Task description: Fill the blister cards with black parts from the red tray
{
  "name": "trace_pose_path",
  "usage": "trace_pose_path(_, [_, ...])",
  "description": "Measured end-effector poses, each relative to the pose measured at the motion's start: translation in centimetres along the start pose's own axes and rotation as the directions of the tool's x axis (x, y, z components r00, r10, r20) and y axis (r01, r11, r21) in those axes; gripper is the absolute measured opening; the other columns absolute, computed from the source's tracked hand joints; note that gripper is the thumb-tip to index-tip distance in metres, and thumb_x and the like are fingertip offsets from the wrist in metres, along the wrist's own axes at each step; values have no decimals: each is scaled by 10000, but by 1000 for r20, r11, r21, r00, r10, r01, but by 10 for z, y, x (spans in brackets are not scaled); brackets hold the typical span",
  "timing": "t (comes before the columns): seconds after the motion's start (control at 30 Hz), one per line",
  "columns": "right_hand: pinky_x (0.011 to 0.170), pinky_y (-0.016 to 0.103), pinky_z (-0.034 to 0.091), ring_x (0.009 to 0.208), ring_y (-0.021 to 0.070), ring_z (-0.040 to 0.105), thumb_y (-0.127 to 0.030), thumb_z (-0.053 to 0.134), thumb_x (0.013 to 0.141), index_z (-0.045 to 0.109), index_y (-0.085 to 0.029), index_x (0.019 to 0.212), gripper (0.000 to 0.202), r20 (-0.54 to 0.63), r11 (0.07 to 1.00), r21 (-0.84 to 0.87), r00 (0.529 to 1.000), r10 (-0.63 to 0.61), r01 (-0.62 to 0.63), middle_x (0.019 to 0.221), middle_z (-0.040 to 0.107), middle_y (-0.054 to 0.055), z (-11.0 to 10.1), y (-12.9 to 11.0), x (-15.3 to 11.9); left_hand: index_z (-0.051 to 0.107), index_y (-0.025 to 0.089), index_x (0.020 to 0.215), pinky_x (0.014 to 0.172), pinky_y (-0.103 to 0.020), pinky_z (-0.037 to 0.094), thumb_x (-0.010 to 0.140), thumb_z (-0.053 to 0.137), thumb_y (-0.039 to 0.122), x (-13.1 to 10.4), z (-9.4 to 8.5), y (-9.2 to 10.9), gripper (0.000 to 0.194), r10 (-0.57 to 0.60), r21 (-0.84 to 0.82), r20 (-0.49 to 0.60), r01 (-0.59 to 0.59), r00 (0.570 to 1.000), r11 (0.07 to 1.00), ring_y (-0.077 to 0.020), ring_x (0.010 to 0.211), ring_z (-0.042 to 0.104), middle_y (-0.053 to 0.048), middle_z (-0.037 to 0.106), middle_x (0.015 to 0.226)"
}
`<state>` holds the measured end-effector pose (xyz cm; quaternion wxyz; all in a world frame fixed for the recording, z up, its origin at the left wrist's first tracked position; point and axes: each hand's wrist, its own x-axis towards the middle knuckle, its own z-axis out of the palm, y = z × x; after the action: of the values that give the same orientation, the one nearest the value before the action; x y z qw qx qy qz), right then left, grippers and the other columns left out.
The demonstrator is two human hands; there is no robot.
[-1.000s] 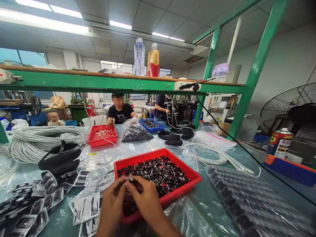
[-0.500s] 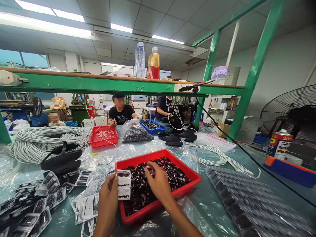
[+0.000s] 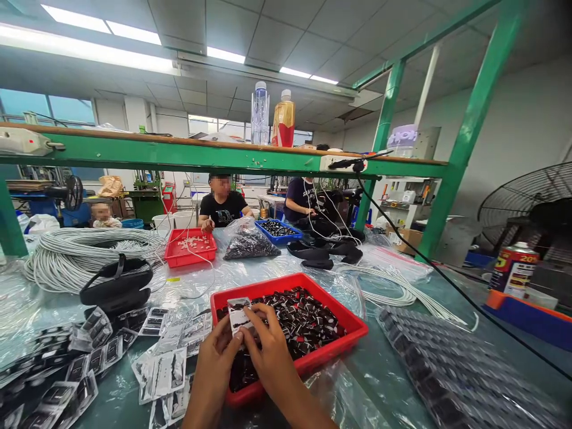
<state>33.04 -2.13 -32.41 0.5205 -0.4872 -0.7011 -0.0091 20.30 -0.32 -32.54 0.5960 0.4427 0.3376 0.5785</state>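
Observation:
A small clear plastic packet (image 3: 238, 316) with a white face and dark strips is held up over the near left part of a red tray (image 3: 357, 329). My left hand (image 3: 217, 360) grips the packet from its left and lower side, fingers closed. From the right, my right hand (image 3: 270, 345) has its thumb and fingers closed on the packet's right and lower edges; whether a small part is also between them cannot be seen. Many small black pieces (image 3: 308, 322) with light ends fill the tray. Similar packets (image 3: 170, 369) lie loosely heaped left of my hands.
Clear ribbed plastic trays (image 3: 456, 363) lie at right. Behind are coiled white cable (image 3: 89, 253), a black case (image 3: 116, 283), a second red tray (image 3: 190, 256), a bag of dark parts (image 3: 250, 241) and a blue tray (image 3: 279, 232). A green shelf (image 3: 201, 156) spans above; two people sit beyond.
My right hand has moved left and down from above the black pieces to the packet. My left hand has brought the packet slightly right, tilting it. The view has shifted a little.

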Motion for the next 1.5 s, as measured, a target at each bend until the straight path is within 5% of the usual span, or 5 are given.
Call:
trace_pose_path(0.27, [933, 359, 528, 1062, 238, 616, -203, 518, 950, 626, -193, 1258, 327, -5, 997, 55, 999, 52, -52, 1199, 567, 132, 1, -8, -2, 746, 170, 1012, 1021, -467, 495, 594, 857, 443, -2, -3, -3, 511, 14, 22, -130, -11, 991, 1000, -319, 1088, 677, -123, 749, 1108])
trace_pose_path(0.63, [698, 289, 483, 734, 201, 644, -425, 645, 892, 677, -187, 805, 255, 236, 907, 195, 915, 326, -374, 790, 687, 36, -8, -8, 6, 751, 197, 949, 883, -395, 530, 770, 675, 535, -3, -13, 9, 390, 140, 395, 147, -188, 979, 899, -290, 944, 698, -90, 767, 1008])
trace_pose_path(1.07, [621, 276, 440, 593, 174, 605, -319, 410, 1007, 610, -205, 699, 385, 165, 977, -154, 971, 175, -150, 637, 646, 21, -25, 8, 16, 676, 159, 1036, 854, -403, 559, 730, 679, 623, 10, -18, -6, 556, 140, 325, -39, -120, 989, 938, -288, 932, 706, -116, 744, 1018])
trace_pose_path(1.27, [949, 388, 485, 1113, 269, 594, -244, 558, 921, 613, -173, 1182, 276, 53, 986, -158, 997, 55, -46, 1204, 609, 144, -25, 0, 13, 616, 192, 1206, 758, -383, 586, 759, 660, 637, 11, -24, -5, 632, 133, 320, -76, -102, 988, 942, -287, 909, 714, -104, 733, 1070])
trace_pose_path(1.5, [928, 447, 537, 1079, 269, 597, -134, 631, 894, 600, -226, 1238, 358, 103, 974, -149, 982, -157, 172, 1185, 625, 110, -13, -14, 4, 713, 175, 1072, 952, -372, 520, 666, 789, 575, 10, -14, -7, 574, 11, 105, 9, -12, 1000, 994, -295, 1132, 643, -110, 717, 1176])
